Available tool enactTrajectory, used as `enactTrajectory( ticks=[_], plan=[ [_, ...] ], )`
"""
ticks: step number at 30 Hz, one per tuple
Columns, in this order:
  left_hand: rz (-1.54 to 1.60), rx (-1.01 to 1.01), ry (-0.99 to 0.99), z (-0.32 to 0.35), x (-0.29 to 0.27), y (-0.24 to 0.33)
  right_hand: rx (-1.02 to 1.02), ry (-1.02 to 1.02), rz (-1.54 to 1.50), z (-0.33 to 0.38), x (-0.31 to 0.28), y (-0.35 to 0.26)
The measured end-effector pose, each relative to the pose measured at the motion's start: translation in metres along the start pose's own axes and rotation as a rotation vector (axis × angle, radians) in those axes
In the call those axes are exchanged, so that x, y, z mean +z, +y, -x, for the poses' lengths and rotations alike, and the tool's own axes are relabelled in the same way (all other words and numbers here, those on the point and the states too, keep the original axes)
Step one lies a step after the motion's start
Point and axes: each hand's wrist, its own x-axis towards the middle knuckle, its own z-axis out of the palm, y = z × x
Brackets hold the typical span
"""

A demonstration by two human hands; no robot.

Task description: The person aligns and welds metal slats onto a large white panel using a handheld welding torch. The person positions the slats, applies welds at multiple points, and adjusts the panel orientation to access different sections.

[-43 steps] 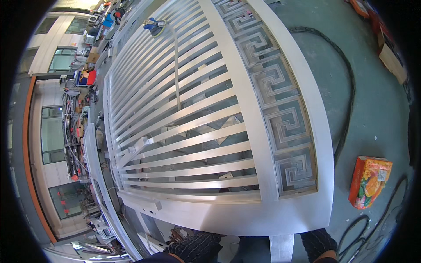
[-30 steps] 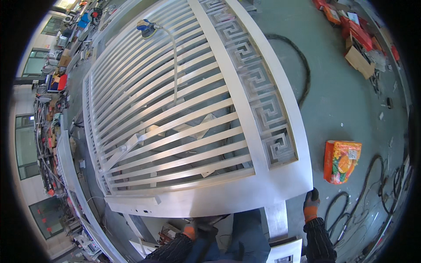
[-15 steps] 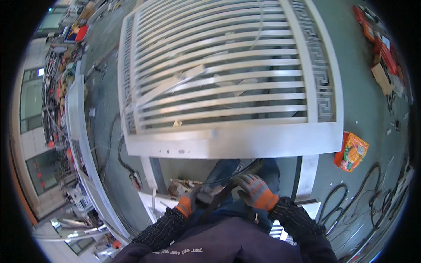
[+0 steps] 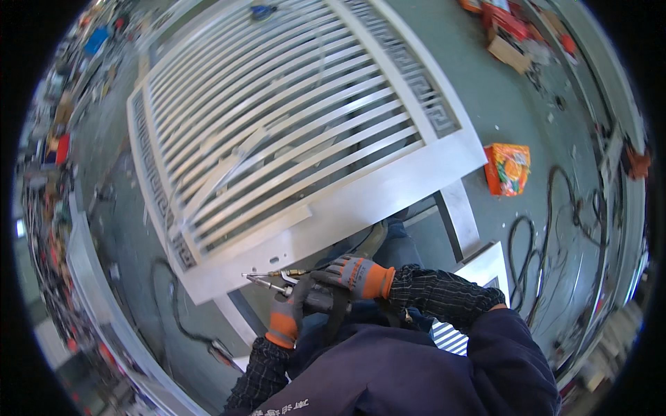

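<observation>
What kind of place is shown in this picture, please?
Probably a metal fabrication workshop. A large, shiny slatted panel is in front of the person, black cables or hoses lie on the green floor, and jumbled equipment and materials line the left side.

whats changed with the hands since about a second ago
The right hand has come away from the near right corner of the slatted panel, moving left and inward to a dark item at the waist, near the left hand; any grip is unclear. The view turned. The panel, blue sander and orange packet appear unmoved.
</observation>
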Motion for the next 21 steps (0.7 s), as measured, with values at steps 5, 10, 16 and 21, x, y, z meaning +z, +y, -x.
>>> enactTrajectory(
  ticks=[5,10,16,21],
  plan=[
    [0.055,-0.042,0.073,-0.046,0.017,0.043,0.11,0.036,0.012,0.034,-0.004,0.016],
    [0.393,-0.3,0.028,-0.113,0.036,0.126,0.102,0.41,-0.164,0.075,0.006,0.055],
    [0.009,-0.202,-0.201,-0.193,0.067,0.155,0.181,0.592,-0.465,0.11,0.036,0.122],
    [-0.194,-0.556,-0.244,-0.24,0.101,0.175,0.049,0.65,-0.779,0.119,0.032,0.174]
  ],
)
